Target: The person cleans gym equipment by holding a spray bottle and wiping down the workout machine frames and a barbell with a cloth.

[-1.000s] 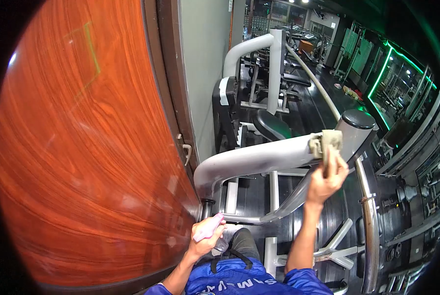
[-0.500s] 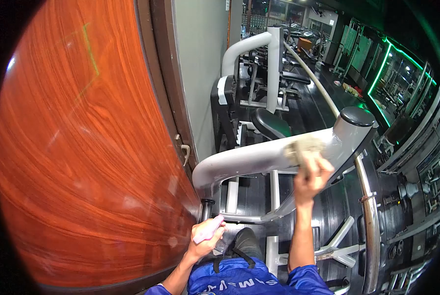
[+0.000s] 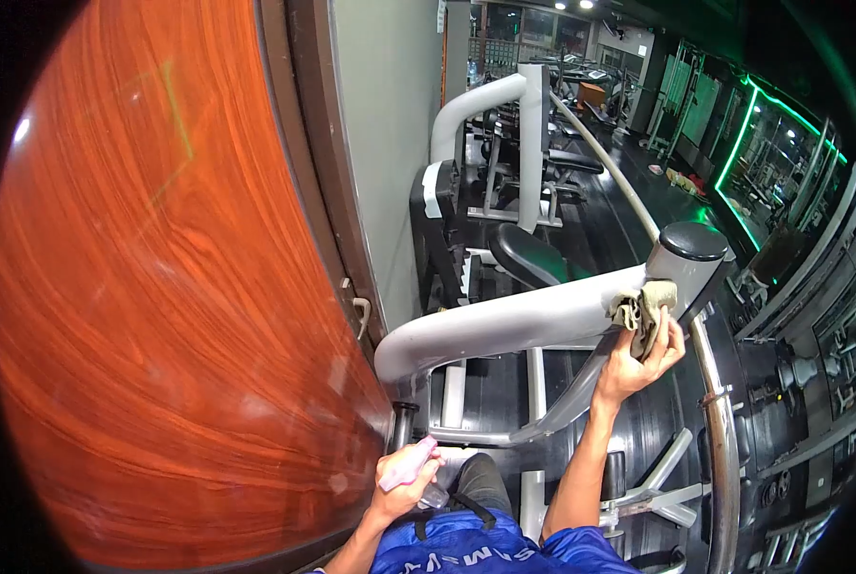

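My right hand point(image 3: 641, 364) grips a crumpled khaki cloth point(image 3: 646, 311). The cloth lies against the thick silver-grey tube point(image 3: 504, 320) of a gym machine, close to the upright post with a black end cap point(image 3: 693, 241). Down near my waist, my left hand point(image 3: 399, 478) is closed around a spray bottle with a pink top point(image 3: 411, 466). Part of its see-through body shows below the fingers; the rest is hidden by my hand.
A glossy reddish wood door point(image 3: 160, 306) with a metal handle point(image 3: 361, 316) stands close on my left. Beyond the tube are a black padded seat point(image 3: 528, 256) and more machines. A chrome bar point(image 3: 722, 450) rises at my right.
My right hand has slid the cloth rightward along the tube, up to the capped post. My left hand holds the spray bottle in nearly the same place.
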Available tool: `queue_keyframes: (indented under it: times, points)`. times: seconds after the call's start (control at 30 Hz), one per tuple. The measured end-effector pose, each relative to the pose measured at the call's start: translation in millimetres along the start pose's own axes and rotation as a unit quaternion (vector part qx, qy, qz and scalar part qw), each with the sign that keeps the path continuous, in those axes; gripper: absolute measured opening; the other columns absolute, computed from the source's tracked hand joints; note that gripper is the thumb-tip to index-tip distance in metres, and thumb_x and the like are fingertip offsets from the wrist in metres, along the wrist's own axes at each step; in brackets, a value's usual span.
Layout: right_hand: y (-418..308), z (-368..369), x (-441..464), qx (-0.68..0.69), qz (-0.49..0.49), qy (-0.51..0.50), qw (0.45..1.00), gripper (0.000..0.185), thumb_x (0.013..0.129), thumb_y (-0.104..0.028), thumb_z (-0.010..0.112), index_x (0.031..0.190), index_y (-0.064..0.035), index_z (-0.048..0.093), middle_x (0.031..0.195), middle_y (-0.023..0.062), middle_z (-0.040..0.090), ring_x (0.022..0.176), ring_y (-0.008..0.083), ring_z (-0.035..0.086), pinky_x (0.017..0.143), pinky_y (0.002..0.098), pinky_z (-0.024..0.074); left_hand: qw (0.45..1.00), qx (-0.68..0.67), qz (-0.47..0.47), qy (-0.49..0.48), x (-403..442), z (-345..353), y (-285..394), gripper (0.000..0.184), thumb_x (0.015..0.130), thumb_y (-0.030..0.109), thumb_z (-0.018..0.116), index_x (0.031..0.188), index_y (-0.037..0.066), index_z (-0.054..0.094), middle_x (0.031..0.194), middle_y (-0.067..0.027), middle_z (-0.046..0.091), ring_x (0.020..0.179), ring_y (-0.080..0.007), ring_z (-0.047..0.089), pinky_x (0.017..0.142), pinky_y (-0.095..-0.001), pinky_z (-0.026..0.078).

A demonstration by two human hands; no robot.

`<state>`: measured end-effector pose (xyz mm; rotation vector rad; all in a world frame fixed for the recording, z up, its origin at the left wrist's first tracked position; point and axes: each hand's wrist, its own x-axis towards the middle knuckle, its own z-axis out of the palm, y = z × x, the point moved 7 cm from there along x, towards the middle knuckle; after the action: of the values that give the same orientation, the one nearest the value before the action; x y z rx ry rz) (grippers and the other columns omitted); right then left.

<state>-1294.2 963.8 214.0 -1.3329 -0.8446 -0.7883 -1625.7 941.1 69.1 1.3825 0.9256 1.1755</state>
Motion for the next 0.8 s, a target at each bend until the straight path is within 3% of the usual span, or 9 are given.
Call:
queue_keyframes:
  times: [0.03,0.17,0.33,0.47,0.5,0.53,0.67,0.7,0.8]
  points:
    - [0,2,-6,0.002,0.02,-0.012,1.0,0.048,0.076,-0.001,0.074,0.123,-0.0095,0.064,0.113,0.0124,0.054,0.107,0.0299,0.054,0.094,0.042,0.0433,1.0,-0.005,-0.003,0.004,0,0,-4,0.015,0.087,0.002,0.065,0.102,-0.003,0.067,0.086,-0.0087,0.07,0.064,-0.0109,0.064,0.059,-0.0239,0.052]
    - [-22,9,-30,-0.009,-0.012,-0.042,0.999,0.05,0.069,0.008,0.073,0.115,-0.011,0.07,0.099,0.009,0.053,0.098,0.0257,0.056,0.089,0.0375,0.0472,1.0,-0.004,0.011,-0.005,7,10,4,0.016,0.087,0.002,0.065,0.102,-0.003,0.066,0.086,-0.0091,0.07,0.065,-0.0111,0.065,0.059,-0.024,0.052]
    - [-27,10,-56,0.059,-0.033,-0.137,0.988,0.051,0.062,0.006,0.076,0.109,-0.0138,0.072,0.099,0.0095,0.055,0.096,0.0277,0.055,0.087,0.0388,0.0465,0.996,0.016,0.067,-0.054,28,34,29,0.014,0.087,-0.002,0.06,0.101,-0.005,0.062,0.085,-0.0134,0.068,0.066,-0.0151,0.064,0.059,-0.0265,0.054]
    - [-9,-14,-37,0.095,-0.03,-0.142,0.985,0.046,0.079,-0.002,0.064,0.125,-0.0043,0.062,0.108,0.0147,0.055,0.102,0.0299,0.056,0.092,0.0399,0.0445,0.988,0.018,0.124,-0.091,45,54,51,0.015,0.086,-0.002,0.061,0.101,-0.005,0.063,0.085,-0.0132,0.068,0.067,-0.0154,0.065,0.059,-0.0271,0.055]
    - [-8,-23,-23,0.081,-0.087,-0.086,0.989,0.048,0.083,-0.011,0.061,0.129,-0.0008,0.056,0.111,0.0161,0.054,0.105,0.0312,0.055,0.093,0.041,0.043,0.984,0.025,0.145,-0.1,48,58,54,0.014,0.086,-0.003,0.061,0.101,-0.005,0.063,0.085,-0.0134,0.068,0.067,-0.0153,0.066,0.059,-0.0272,0.055]
    - [-5,-33,-3,0.061,-0.043,-0.07,0.995,0.046,0.083,-0.01,0.06,0.128,0.0003,0.056,0.114,0.0167,0.054,0.108,0.031,0.054,0.095,0.0413,0.0414,0.983,0.025,0.149,-0.105,51,62,57,0.014,0.086,-0.003,0.062,0.101,-0.005,0.063,0.086,-0.0134,0.068,0.067,-0.0155,0.066,0.059,-0.0271,0.055]
    - [-34,-51,110,-0.027,-0.108,0.077,0.991,0.045,0.083,0.005,0.049,0.127,0.0008,0.055,0.124,0.0174,0.053,0.12,0.0302,0.05,0.106,0.0393,0.0349,0.978,0.035,0.154,-0.135,56,76,61,0.015,0.087,-0.003,0.061,0.101,-0.005,0.063,0.087,-0.0137,0.069,0.067,-0.016,0.066,0.06,-0.0269,0.055]
    - [-36,-47,135,-0.037,-0.131,0.08,0.987,0.043,0.085,0.005,0.049,0.127,0.0011,0.056,0.133,0.018,0.051,0.125,0.0288,0.048,0.107,0.0389,0.0346,0.977,0.039,0.155,-0.141,57,79,61,0.015,0.087,-0.003,0.061,0.102,-0.005,0.063,0.087,-0.0138,0.069,0.068,-0.0161,0.066,0.06,-0.0269,0.055]
    - [-16,-1,185,0.034,-0.056,-0.082,0.995,0.037,0.083,-0.001,0.057,0.12,-0.0045,0.061,0.118,0.0153,0.064,0.107,0.0303,0.063,0.096,0.0362,0.0458,0.982,0.004,0.121,-0.145,60,90,53,0.016,0.087,-0.003,0.061,0.102,-0.005,0.063,0.087,-0.0135,0.069,0.068,-0.0159,0.066,0.06,-0.0268,0.055]
